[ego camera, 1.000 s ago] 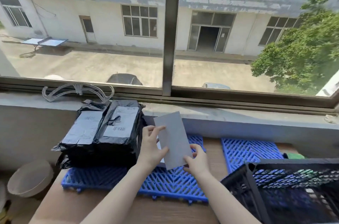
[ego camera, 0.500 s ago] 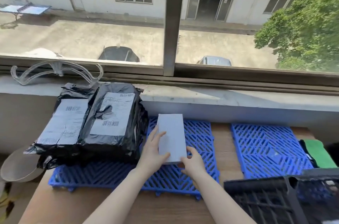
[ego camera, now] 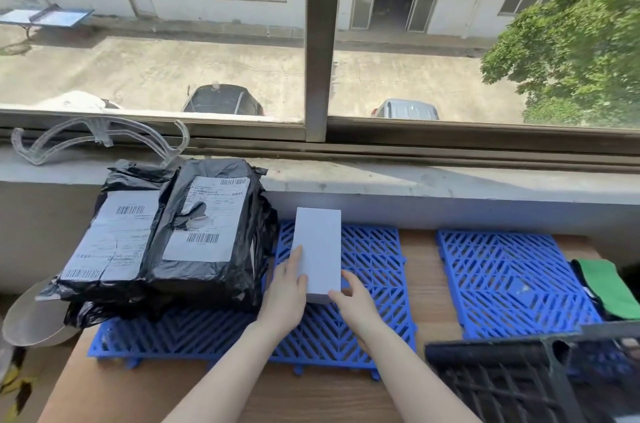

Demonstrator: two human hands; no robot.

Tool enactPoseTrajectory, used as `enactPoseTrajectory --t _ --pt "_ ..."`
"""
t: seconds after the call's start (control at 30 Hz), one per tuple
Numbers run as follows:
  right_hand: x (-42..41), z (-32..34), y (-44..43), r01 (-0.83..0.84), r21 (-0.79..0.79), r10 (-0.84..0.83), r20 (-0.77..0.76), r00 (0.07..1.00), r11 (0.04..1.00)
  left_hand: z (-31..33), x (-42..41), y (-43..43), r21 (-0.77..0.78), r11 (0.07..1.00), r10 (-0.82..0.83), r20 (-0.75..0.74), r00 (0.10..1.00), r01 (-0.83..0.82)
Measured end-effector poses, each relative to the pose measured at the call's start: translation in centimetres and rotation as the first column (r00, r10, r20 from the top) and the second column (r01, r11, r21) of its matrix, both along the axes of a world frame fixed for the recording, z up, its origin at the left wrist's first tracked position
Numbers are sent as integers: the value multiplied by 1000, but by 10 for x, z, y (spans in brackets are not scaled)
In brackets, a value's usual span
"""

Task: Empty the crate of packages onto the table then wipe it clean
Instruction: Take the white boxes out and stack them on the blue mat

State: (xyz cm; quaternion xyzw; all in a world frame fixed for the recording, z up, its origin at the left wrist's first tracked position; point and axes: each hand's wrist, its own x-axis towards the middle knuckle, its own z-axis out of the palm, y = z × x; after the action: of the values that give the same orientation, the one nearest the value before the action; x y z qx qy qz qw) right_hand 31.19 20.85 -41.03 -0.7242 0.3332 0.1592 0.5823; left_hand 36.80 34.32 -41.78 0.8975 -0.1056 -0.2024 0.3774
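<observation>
Well, the white box (ego camera: 318,249) lies flat on the blue mat (ego camera: 374,249), just beside the black parcels (ego camera: 194,249) stacked on that mat's left end. My left hand (ego camera: 285,291) lays straight fingers along the box's left side, and my right hand (ego camera: 356,301) touches its near corner with relaxed fingertips; neither curls round it. The risk I see is that a nudge leftward could press the box into the parcels, whose slack bags overhang the mat's left end and might slide off the table (ego camera: 426,284). The crate (ego camera: 502,384) sits off the mat's near-right corner, where a careless elbow could knock it.
</observation>
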Motion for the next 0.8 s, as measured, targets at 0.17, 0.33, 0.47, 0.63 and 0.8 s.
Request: enactPoseTrajectory --t 0.17,0.33,0.47,0.63,0.8 --pt "-3 -4 2 70 60 -71 18 997 996 1 -2 -2 -13 997 -72 -11 997 72" --pt "-5 -6 1 86 84 -90 51 995 993 3 -9 -6 -49 996 -75 -29 997 74" --pt "1 -11 0 38 -44 -34 81 996 998 2 -10 -9 -99 995 21 -59 998 -26" --pt "4 -7 -2 -43 -67 51 124 991 997 1 -16 -13 -161 981 88 -99 991 -103" --pt "-5 -14 -1 -98 -149 114 107 988 984 3 -23 -14 -164 982 82 -69 994 -92"
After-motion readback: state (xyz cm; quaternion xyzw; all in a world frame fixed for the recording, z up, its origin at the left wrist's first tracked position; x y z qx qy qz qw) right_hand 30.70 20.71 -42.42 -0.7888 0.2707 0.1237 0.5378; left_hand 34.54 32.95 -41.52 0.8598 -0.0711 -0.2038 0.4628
